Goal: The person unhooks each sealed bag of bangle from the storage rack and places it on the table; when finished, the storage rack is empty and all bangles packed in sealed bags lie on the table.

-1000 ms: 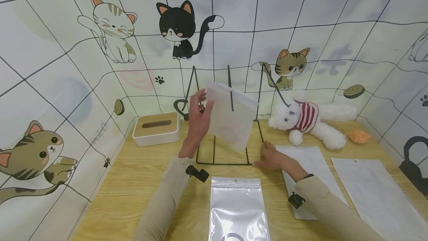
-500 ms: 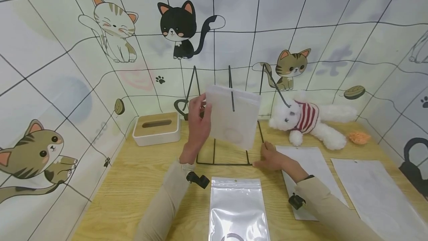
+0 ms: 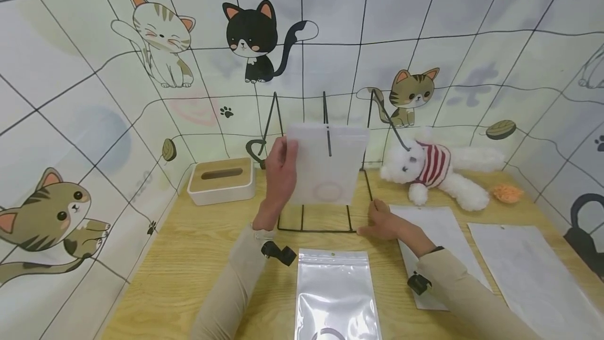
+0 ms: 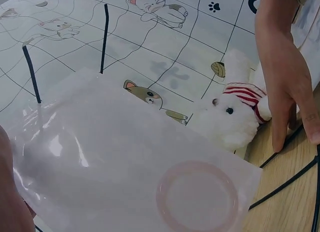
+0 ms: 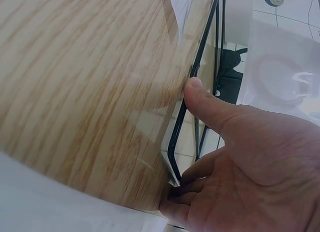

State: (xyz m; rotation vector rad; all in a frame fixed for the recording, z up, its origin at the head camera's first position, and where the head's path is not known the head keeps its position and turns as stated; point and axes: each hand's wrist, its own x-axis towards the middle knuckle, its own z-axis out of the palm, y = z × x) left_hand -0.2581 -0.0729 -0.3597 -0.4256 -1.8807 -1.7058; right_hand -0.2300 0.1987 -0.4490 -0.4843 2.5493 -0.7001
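A whitish translucent zip bag hangs on the middle prong of a black wire rack, which pokes through near its top edge. My left hand pinches the bag's left edge, thumb in front and other fingers partly behind it. A pale pink ring shows low on the bag in the left wrist view. At the rack's front right corner, my right hand grips the base wire. The right wrist view shows its thumb against the wire and other fingers curled at the corner.
A shiny zip bag lies in front of the rack. Two white bags, one nearer and one farther right, lie flat. A tissue box stands left; a white plush toy and orange lump lie right.
The hanging bag has swung from a tilt to nearly level, its lower right corner rising and its upper left corner dropping. My left hand has lowered slightly and closed on its edge; the right stays put.
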